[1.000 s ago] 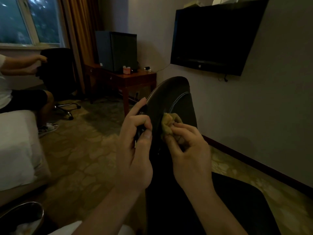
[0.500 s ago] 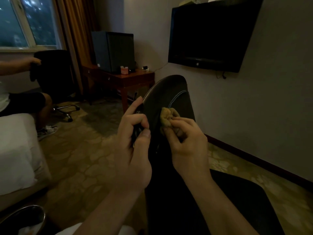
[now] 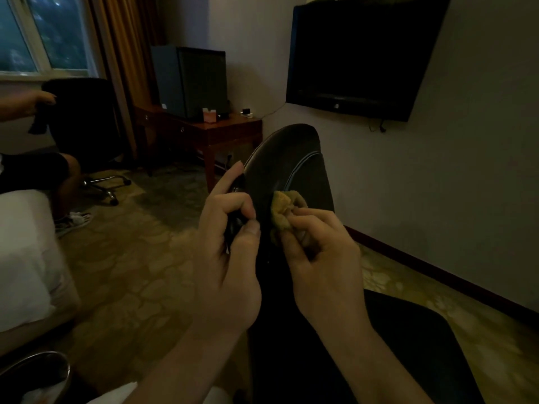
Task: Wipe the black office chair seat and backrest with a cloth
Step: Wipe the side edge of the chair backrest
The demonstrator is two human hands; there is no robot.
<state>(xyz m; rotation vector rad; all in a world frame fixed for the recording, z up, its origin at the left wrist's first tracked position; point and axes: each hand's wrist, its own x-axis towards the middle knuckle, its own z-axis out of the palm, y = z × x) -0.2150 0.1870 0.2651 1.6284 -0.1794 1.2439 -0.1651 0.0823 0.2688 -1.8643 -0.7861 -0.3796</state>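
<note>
Backrest of the black office chair stands upright at the middle of the view, its stitched front face turned toward the wall on the right, the seat spreading dark below toward the lower right corner. A bunched yellow cloth is pressed against that front face just inside the backrest's left edge, about halfway up. The right hand is clenched around the cloth, fingertips pinching the wad onto the leather. The left hand grips the backrest's left edge, thumb on the front, index finger stretched up along the rim, steadying the chair.

Compared with the pictures from the last second, almost nothing differs: the cloth sits at nearly the same spot and both hands keep the same hold, with only a slight shift of the camera. That suggests short local rubbing on one patch rather than long strokes, so most of the backrest and all of the seat probably remain to be wiped.

Further out, a wall-mounted television carries a small pale logo on its lower bezel, too small to read. No other writing is legible, either on the small dark fridge or on the wooden desk.
</note>
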